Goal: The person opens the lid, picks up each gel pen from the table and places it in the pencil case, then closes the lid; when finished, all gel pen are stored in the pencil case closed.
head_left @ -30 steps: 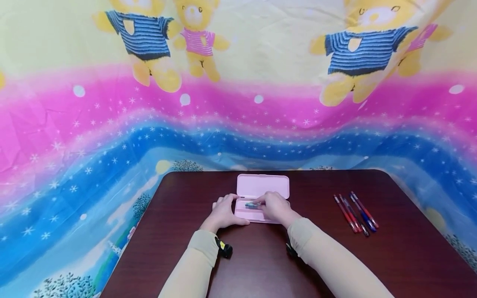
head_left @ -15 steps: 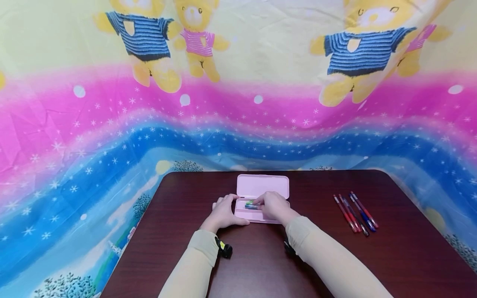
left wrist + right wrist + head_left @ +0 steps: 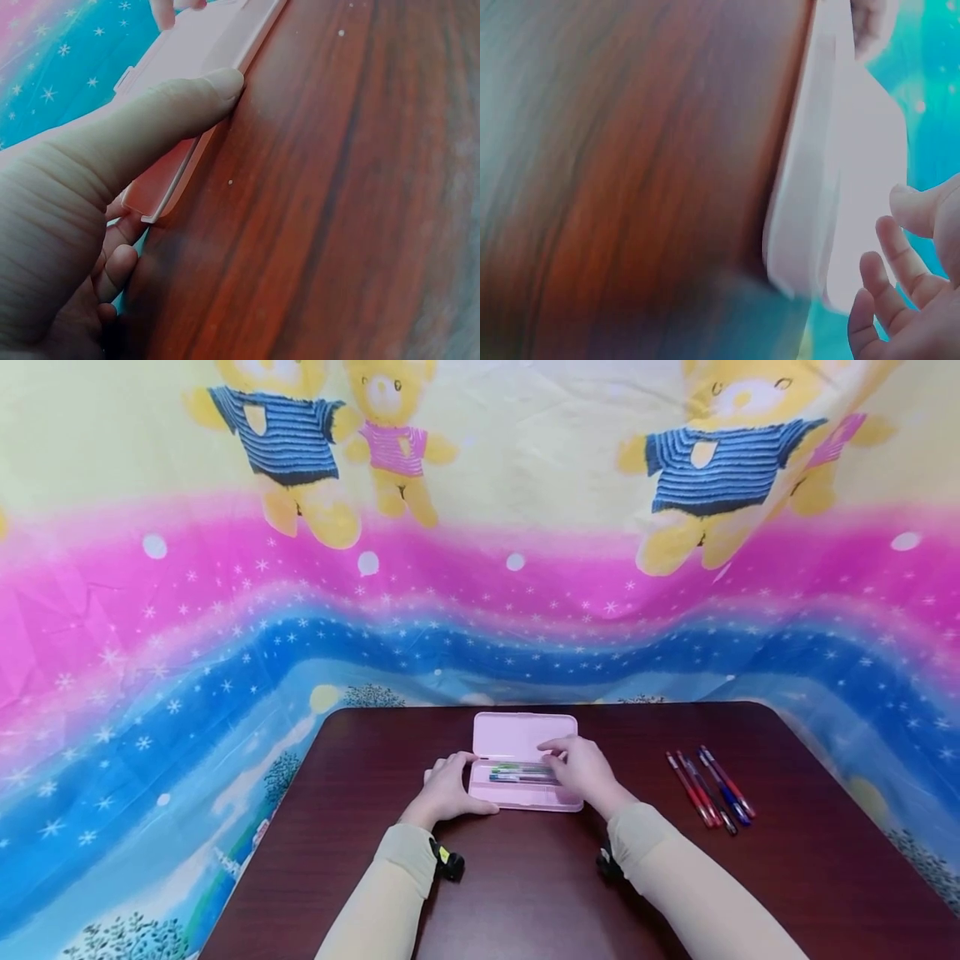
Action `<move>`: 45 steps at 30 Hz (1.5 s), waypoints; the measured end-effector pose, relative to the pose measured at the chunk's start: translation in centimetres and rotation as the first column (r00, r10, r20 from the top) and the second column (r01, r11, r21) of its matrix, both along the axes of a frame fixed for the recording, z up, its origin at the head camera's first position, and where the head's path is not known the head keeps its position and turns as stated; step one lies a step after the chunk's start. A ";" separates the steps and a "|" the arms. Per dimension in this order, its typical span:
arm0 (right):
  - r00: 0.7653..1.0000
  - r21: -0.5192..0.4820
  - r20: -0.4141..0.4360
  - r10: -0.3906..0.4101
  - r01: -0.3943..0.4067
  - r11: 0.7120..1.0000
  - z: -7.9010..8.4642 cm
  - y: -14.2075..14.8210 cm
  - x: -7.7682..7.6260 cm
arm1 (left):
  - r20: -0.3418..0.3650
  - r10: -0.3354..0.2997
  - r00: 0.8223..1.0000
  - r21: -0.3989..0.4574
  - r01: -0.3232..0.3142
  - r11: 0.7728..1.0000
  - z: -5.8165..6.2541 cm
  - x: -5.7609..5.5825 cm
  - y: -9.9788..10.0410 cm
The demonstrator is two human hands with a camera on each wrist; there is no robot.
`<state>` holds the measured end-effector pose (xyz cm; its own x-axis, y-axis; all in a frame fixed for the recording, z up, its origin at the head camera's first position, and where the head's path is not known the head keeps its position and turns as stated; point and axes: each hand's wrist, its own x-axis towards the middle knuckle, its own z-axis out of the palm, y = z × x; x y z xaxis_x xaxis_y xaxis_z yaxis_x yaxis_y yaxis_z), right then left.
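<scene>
An opened pink pencil case [image 3: 495,797] lies on the table, its lid [image 3: 513,735] folded back. Several slim pens [image 3: 517,773] with green and dark ends rest in its rear compartment. My left hand [image 3: 446,789] holds the case at its left end; in the left wrist view the thumb [image 3: 161,112] lies along the front rim. Over the right end of the case is my right hand [image 3: 588,770]. Its fingers are relaxed and parted, with nothing between them in the right wrist view, where the case [image 3: 799,225] stands beside the fingertips [image 3: 870,262].
Several red, blue and dark pens [image 3: 708,789] lie in a loose group on the dark wooden table [image 3: 517,893], right of the case. A printed cloth [image 3: 480,635] with bears hangs behind the table and along its sides.
My right hand has let go of the pens in the case and moved up and to the right, uncovering more of them. My left hand keeps its hold on the case.
</scene>
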<state>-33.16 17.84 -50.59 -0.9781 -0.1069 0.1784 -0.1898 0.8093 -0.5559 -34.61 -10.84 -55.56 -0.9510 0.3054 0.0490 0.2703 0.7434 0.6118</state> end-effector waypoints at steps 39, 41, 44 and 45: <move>0.908 0.177 0.013 -0.419 0.410 0.895 -1.0 24.8 8.4 | 0.003 0.002 1.000 0.010 -0.002 1.000 0.1 0.4 0.1; 0.915 0.205 0.030 -0.402 0.388 0.898 -1.2 25.4 8.5 | 0.003 0.001 1.000 0.014 -0.001 1.000 0.0 0.4 0.0; 0.918 0.238 0.077 -0.390 0.363 0.901 -1.5 26.2 8.4 | -0.001 -0.001 1.000 0.015 0.001 1.000 0.0 0.5 0.0; 0.915 0.244 0.093 -0.392 0.360 0.900 -1.6 26.3 8.4 | -0.001 -0.002 1.000 0.015 0.002 1.000 0.0 0.5 0.1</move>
<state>-24.78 44.18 -52.14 -0.9659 0.2529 0.0547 0.2177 0.9085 -0.3567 -34.14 -10.79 -55.56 -0.9503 0.3065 0.0545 0.2724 0.7338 0.6224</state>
